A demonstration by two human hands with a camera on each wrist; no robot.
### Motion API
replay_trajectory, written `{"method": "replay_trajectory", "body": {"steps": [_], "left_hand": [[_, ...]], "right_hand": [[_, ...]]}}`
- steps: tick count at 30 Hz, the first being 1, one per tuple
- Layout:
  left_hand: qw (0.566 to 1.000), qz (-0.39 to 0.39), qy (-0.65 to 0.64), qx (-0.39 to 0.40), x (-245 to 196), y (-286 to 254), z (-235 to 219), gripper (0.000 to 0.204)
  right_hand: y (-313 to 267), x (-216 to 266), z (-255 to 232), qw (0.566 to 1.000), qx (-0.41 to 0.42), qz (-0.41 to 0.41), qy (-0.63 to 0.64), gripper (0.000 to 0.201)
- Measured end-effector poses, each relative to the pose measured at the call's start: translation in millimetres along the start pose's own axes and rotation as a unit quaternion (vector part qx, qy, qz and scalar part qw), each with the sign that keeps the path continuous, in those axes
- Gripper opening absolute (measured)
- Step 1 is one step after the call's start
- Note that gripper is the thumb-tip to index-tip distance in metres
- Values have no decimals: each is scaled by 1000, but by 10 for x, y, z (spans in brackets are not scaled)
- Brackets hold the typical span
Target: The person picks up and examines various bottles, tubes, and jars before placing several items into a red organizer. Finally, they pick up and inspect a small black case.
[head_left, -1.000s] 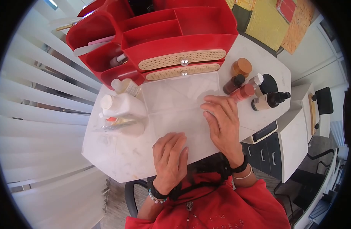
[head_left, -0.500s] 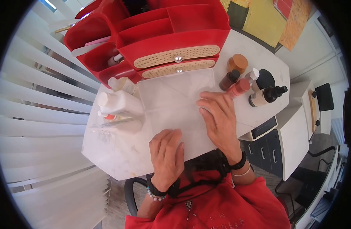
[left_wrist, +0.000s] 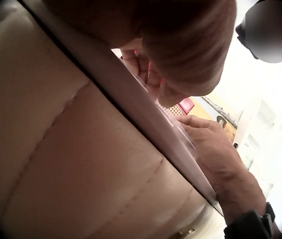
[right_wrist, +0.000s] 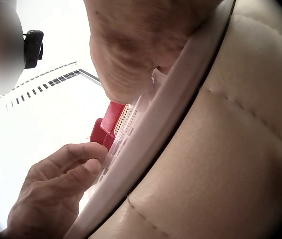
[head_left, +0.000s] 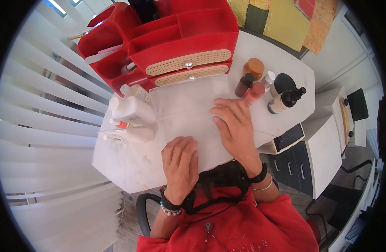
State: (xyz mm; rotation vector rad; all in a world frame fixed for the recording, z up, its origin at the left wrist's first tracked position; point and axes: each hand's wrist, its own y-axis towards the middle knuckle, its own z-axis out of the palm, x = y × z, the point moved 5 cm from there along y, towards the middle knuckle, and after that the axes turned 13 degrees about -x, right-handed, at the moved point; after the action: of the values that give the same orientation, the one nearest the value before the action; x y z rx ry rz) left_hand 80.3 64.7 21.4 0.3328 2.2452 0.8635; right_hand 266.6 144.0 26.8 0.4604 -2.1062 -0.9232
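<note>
A flat, translucent plastic case [head_left: 186, 98] lies on the white marbled table [head_left: 136, 168], just in front of the red organizer. My left hand [head_left: 179, 166] rests at its near left part, palm down with relaxed fingers. Farther right, my right hand [head_left: 236, 132] lies over the case's right side, its fingers loosely bent and nothing gripped. In the left wrist view the case's thin clear edge [left_wrist: 183, 134] shows between the two hands, low on the tabletop. The right wrist view shows its clear side [right_wrist: 116, 154] close to the left hand's fingertips.
Behind the case stands a red organizer [head_left: 193, 46] with two woven-front drawers. White bottles [head_left: 134, 111] and a clear packet crowd the left. At right are an amber jar [head_left: 254, 68], a pink-capped bottle [head_left: 254, 92] and a dark spray bottle [head_left: 286, 101]. A padded cream panel [left_wrist: 96, 159] lies below the table edge.
The head view has shifted slightly, so the organizer and bottles at right appear farther left. Both hands stay over the case in nearly the same pose.
</note>
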Motion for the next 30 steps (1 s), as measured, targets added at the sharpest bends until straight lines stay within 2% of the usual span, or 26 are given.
{"method": "replay_trajectory", "body": {"steps": [16,19,21,24,30], "left_hand": [[1000,-5,17,9,-7,-19,25,42],[1000,-1,16,7,4,-12,28,42],[1000,0,12,10,14,-12,26,42],[1000,-2,13,14,20,-13,24,42],[1000,-8,5,18,56,-20,22,40]], "right_hand": [[29,27,-25,1000,16,2,-3,31],[34,25,-17,1000,20,23,-1,34],[7,-34,-44,996,-39,73,32,36],[14,-82,-91,993,-55,100,14,37],[55,-37,-44,996,-21,88,-20,36]]}}
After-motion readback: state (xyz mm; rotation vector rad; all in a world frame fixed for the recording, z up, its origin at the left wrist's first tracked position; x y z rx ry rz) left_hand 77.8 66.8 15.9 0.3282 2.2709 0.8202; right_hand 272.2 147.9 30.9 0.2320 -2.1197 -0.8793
